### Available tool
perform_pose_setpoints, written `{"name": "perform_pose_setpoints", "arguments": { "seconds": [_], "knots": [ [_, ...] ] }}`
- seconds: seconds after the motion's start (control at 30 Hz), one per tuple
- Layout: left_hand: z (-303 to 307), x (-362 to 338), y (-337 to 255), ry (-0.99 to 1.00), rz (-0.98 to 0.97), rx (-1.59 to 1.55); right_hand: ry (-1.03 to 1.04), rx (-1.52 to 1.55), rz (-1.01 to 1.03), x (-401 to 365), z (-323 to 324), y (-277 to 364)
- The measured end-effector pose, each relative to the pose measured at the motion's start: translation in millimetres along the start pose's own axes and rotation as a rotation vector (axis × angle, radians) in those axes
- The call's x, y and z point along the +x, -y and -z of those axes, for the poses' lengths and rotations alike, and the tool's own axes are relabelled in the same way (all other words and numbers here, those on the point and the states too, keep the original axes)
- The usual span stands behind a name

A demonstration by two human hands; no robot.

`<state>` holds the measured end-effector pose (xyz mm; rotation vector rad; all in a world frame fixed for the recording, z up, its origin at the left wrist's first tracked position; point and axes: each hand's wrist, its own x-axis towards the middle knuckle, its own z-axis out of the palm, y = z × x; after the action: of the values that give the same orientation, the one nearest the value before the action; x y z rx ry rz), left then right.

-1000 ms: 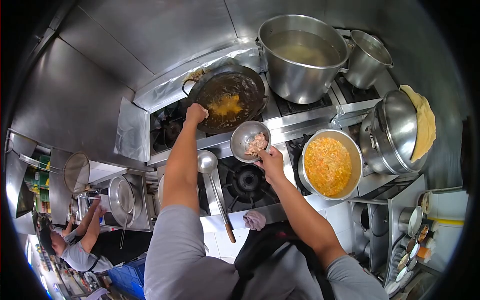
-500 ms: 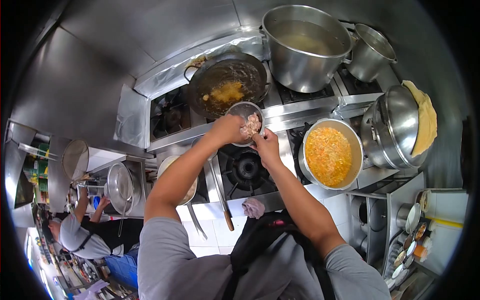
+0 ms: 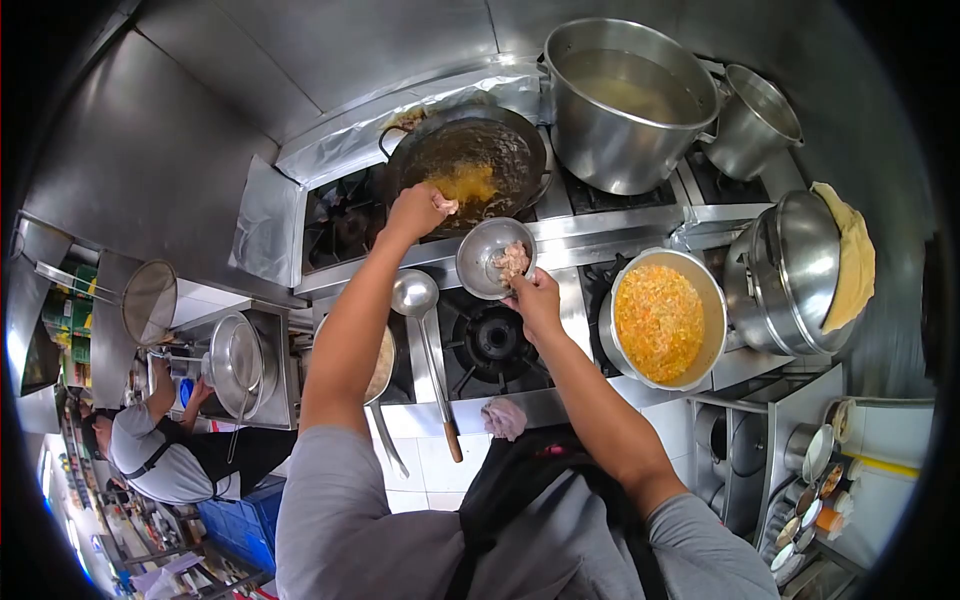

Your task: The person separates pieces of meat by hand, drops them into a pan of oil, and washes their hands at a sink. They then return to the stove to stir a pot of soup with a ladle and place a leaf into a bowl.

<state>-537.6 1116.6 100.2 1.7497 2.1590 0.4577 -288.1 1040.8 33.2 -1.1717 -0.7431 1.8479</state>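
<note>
The small steel bowl (image 3: 478, 272) is held clear of the stove (image 3: 640, 222), with the fingers of the right hand (image 3: 535, 300) closed on its near rim. Pale meat pieces (image 3: 512, 260) are piled inside it, just beyond those fingers. The fingers of the left hand (image 3: 413, 212) are pinched narrow on one pale piece (image 3: 446, 206), which is held over the near rim of the wok (image 3: 510, 150). The two hands are near each other but apart, with the bowl between them.

A yellow frying lump (image 3: 470, 183) is seen in the dark oil of the wok, just beyond the left fingers. A ladle (image 3: 415, 295) lies below the left forearm, with its handle running toward the person. An unlit burner (image 3: 497, 345) is located directly below the right fingers. A pot of orange-yellow mix (image 3: 660, 320) stands to the right of the right fingers. A large stockpot (image 3: 625, 100) and a smaller pot (image 3: 755, 120) stand well beyond them. A lidded pot (image 3: 790, 260) draped with a yellow cloth (image 3: 850, 250) is placed far right. A co-worker (image 3: 160, 460) is seen far left, well apart from both hands.
</note>
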Motion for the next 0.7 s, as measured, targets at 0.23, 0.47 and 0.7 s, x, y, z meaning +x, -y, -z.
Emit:
{"name": "perform_pose_setpoints", "arguments": {
  "seconds": [0.23, 0.47, 0.7],
  "knots": [
    [-71, 30, 29, 0.004, 0.074, 0.009, -0.035, 0.078, 0.007, 2, 12, -8],
    [-18, -47, -76, 0.094, -0.695, 0.049, 0.046, -0.001, 0.021, 0, 19, -5],
    [-47, -61, -58, 0.156, -0.61, 0.367, 0.097, 0.014, -0.028, -5, 11, -4]
  ]
}}
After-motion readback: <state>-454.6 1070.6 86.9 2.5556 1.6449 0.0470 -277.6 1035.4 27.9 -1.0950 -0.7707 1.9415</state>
